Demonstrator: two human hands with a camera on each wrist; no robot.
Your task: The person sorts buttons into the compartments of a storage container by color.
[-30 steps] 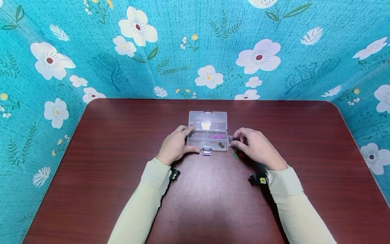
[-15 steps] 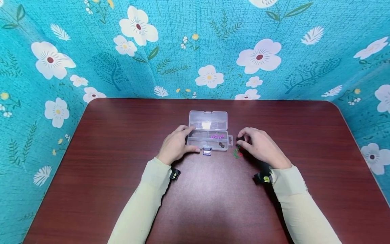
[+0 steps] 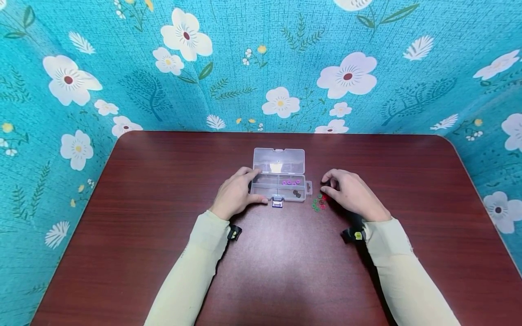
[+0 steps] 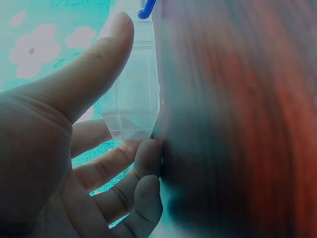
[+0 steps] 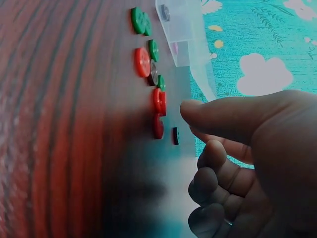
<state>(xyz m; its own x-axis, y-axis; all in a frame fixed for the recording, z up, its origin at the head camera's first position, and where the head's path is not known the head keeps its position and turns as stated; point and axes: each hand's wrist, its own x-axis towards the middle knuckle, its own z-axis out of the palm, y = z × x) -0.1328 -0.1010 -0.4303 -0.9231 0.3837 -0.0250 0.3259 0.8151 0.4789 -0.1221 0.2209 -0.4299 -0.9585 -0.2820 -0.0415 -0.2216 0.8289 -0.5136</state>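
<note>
Holding the left end of a clear, rectangular plastic compartment box (image 3: 269,192) with the left hand (image 3: 234,193), thumb at the front edge, forefinger near the hinge line, grip closed around that end. Set near the middle of the dark red-brown, wood-grained tabletop (image 3: 142,213), with its clear lid (image 3: 265,158) swung open at the back and a blue-edged clasp (image 3: 277,204) at the front. In the rear right compartment, small round purple pieces (image 3: 289,182); in the front right one, small round dark brown buttons (image 3: 298,195). Just off the right end, past a clear hanging tab (image 3: 309,187), loosely clustered on the tabletop: small round green buttons (image 5: 138,21), small round red buttons (image 5: 142,62) and a dark grey-brown button (image 5: 153,73). Just beside these, in the head view, right hand (image 3: 351,192) with thumb and forefinger apart, grip loose. Near that thumb, in the right wrist view, a small black button (image 5: 176,136). Behind, turquoise cloth with white flowers (image 3: 244,54).
</note>
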